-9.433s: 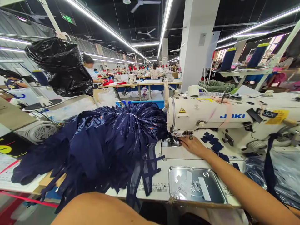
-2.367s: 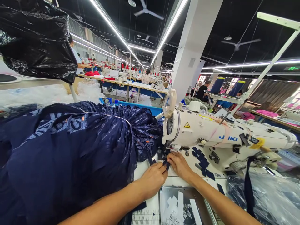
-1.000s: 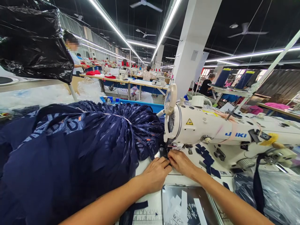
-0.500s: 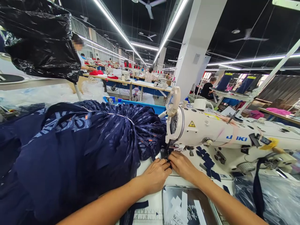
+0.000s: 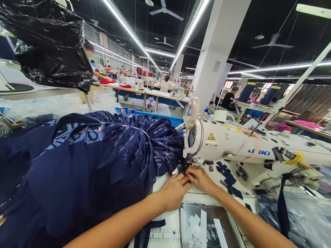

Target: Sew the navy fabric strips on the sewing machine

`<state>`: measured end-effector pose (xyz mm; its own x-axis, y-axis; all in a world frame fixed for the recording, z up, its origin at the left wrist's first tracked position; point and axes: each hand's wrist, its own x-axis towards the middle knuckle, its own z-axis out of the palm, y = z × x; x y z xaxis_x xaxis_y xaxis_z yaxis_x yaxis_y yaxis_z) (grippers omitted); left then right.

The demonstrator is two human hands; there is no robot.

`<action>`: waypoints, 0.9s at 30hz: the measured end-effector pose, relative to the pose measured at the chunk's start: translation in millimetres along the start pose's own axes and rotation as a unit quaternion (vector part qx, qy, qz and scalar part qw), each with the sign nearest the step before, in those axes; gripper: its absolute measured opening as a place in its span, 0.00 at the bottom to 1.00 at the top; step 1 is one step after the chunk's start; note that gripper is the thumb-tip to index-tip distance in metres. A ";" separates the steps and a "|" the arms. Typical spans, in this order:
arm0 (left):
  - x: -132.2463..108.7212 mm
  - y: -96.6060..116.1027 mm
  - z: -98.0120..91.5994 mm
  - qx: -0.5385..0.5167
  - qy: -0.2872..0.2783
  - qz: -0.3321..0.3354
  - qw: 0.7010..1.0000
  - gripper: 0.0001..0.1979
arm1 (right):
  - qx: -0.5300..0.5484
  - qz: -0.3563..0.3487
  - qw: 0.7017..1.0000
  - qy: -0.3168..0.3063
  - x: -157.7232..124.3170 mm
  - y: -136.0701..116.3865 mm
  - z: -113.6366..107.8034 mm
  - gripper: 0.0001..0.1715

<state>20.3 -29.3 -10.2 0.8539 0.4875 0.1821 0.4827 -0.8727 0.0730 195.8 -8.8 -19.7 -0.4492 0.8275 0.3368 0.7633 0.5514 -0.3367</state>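
Observation:
My left hand [image 5: 173, 192] and my right hand [image 5: 199, 179] meet in front of the needle area of a white sewing machine [image 5: 232, 144]. Fingers of both are closed on a small piece of dark fabric, mostly hidden under them and by the presser foot. Left of them a big bundle of navy lace-trimmed garments [image 5: 116, 165], tied with a pale cord, lies against the machine bed. Right of the needle, several small navy fabric pieces [image 5: 229, 179] are scattered on the bed. A tray [image 5: 219, 212] with white paper labels [image 5: 203, 224] sits below my wrists.
A printed ruler scale [image 5: 165, 236] runs along the table edge beside a dark strip [image 5: 158, 223]. Clear plastic [image 5: 307, 217] covers the right side. A black plastic bag [image 5: 54, 48] hangs at upper left. Thread cones [image 5: 247, 92] stand at right; people work at benches behind.
The view has shifted slightly, so the bundle and black bag appear a little further right. Both hands stay at the needle area, with only small finger movement.

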 end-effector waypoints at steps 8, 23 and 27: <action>-3.2 -1.3 5.4 0.008 0.019 0.009 1.000 0.13 | 0.009 0.006 0.999 0.050 -12.0 -3.8 2.3 0.09; -1.8 1.6 13.3 0.037 0.039 0.005 0.999 0.12 | 0.047 -0.093 0.992 0.069 -23.7 6.9 2.9 0.15; -1.0 0.6 16.8 0.035 0.057 0.011 0.998 0.10 | 0.015 -0.126 0.989 0.073 -25.6 6.9 1.3 0.15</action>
<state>23.1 -29.9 -26.8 0.8387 0.4585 0.2939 0.4798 -0.8774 -0.0005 211.9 -26.0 -31.8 -0.5490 0.6408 0.5366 0.6210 0.7425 -0.2512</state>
